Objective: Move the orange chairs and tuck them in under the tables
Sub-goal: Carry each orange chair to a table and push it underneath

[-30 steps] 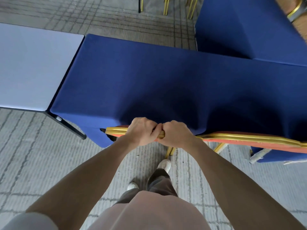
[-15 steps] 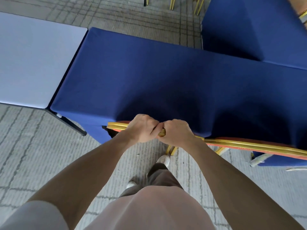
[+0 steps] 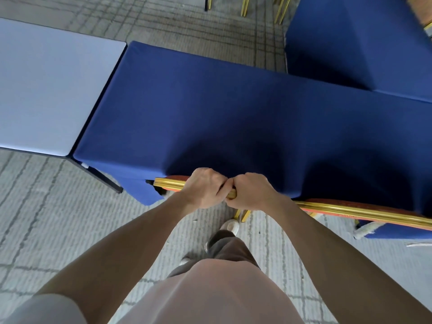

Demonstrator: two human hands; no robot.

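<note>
An orange chair [image 3: 171, 184] with a gold frame stands against the near edge of a table under a dark blue cloth [image 3: 233, 113]. Only the top of its backrest shows; the seat is hidden under the cloth. My left hand [image 3: 204, 188] and my right hand [image 3: 251, 194] grip that top rail side by side, knuckles touching. A second orange chair [image 3: 362, 212] with the same gold rail stands just to the right, also pushed under the cloth.
A bare pale table [image 3: 46, 90] adjoins the blue one on the left, its dark leg [image 3: 102, 180] slanting to the carpet. Another blue-covered table [image 3: 362, 38] stands at the back right. Gold chair legs [image 3: 244, 5] show at the top. My feet are on the grey carpet below.
The chair back has slid a little further in under the blue cloth with both hands still on it; I have stepped closer to the table.
</note>
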